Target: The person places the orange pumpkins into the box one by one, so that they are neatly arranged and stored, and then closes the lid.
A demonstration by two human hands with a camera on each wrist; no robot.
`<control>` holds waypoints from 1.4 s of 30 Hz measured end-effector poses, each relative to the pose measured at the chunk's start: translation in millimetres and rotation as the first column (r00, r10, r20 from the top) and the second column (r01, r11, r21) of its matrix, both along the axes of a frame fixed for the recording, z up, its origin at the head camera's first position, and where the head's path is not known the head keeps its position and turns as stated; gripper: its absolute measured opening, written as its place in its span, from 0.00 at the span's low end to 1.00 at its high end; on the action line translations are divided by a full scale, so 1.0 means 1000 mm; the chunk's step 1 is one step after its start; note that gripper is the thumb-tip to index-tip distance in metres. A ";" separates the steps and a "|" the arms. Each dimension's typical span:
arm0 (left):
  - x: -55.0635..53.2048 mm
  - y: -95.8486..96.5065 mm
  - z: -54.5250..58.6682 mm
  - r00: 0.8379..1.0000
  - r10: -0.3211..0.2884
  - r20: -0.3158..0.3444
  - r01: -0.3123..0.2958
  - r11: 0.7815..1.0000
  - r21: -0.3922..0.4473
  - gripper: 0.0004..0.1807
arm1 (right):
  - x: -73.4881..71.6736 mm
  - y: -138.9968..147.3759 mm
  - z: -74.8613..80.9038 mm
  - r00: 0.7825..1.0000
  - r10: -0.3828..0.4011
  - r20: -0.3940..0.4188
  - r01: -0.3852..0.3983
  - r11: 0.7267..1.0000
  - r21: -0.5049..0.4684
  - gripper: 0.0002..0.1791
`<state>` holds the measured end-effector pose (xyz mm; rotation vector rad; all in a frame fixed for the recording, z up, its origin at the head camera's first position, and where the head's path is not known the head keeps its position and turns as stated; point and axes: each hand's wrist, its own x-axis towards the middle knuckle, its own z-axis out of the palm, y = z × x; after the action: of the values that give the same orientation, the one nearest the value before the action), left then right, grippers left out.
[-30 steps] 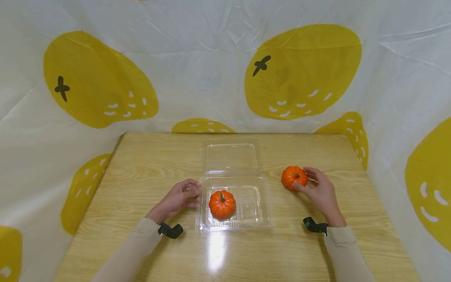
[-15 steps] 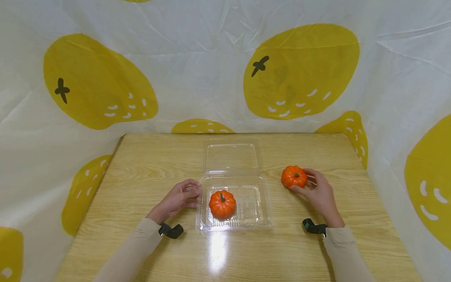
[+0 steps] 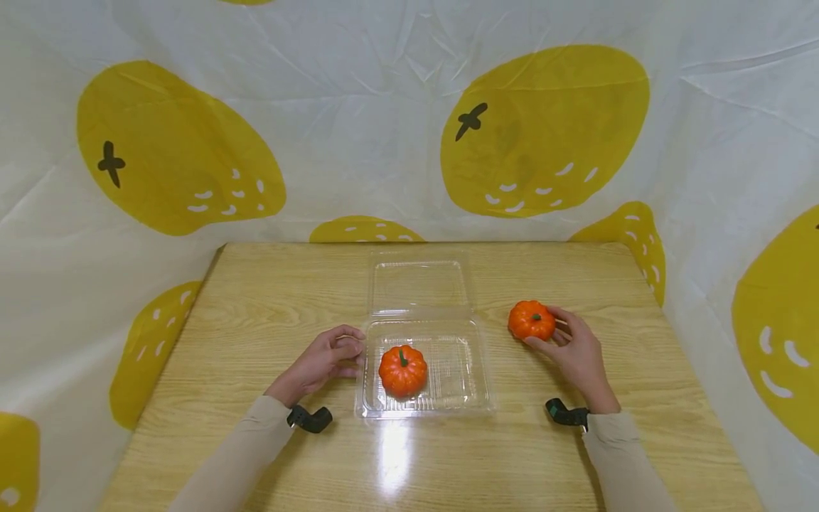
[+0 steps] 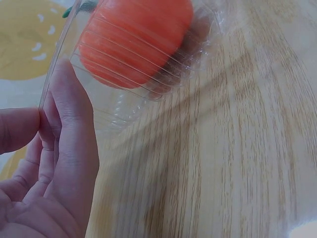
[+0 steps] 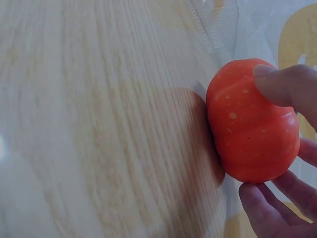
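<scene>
A clear plastic clamshell container (image 3: 457,370) lies open on the table, its lid (image 3: 419,288) folded back away from me. In its left half sits an orange toy pumpkin (image 3: 403,371) with a green stem. My left hand (image 3: 329,357) pinches the container's left rim between thumb and forefinger, as the left wrist view shows. A second orange pumpkin (image 3: 531,320) is right of the container. My right hand (image 3: 577,355) holds it from the right, with the thumb (image 5: 290,89) on one side and the fingertips (image 5: 260,203) at the other.
The wooden table (image 3: 288,284) ends at the back against a white curtain (image 3: 365,142) printed with yellow fruit, which also hangs at both sides. A black wrist camera (image 3: 310,419) is on the left wrist, another black camera (image 3: 566,412) on the right.
My right thumb has slid from over the right pumpkin to its near edge, and that hand and pumpkin have shifted very slightly left. The left hand and container have stayed still.
</scene>
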<state>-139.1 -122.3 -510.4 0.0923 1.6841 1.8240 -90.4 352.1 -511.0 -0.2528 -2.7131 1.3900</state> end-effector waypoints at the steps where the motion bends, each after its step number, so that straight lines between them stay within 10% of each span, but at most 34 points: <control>1: 0.000 0.000 0.000 1.000 0.000 0.000 0.000 1.000 0.001 0.20 | 0.000 0.000 -0.001 1.000 0.000 -0.006 0.000 1.000 -0.005 0.44; 42: -0.001 -0.001 -0.005 1.000 0.010 0.010 -0.010 1.000 0.022 0.14 | -0.003 -0.007 0.003 0.998 0.024 -0.064 -0.025 1.000 -0.002 0.42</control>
<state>-140.4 -123.7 -515.5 0.0849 1.6606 1.8479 -93.4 344.8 -508.2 -0.1725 -2.6718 1.3829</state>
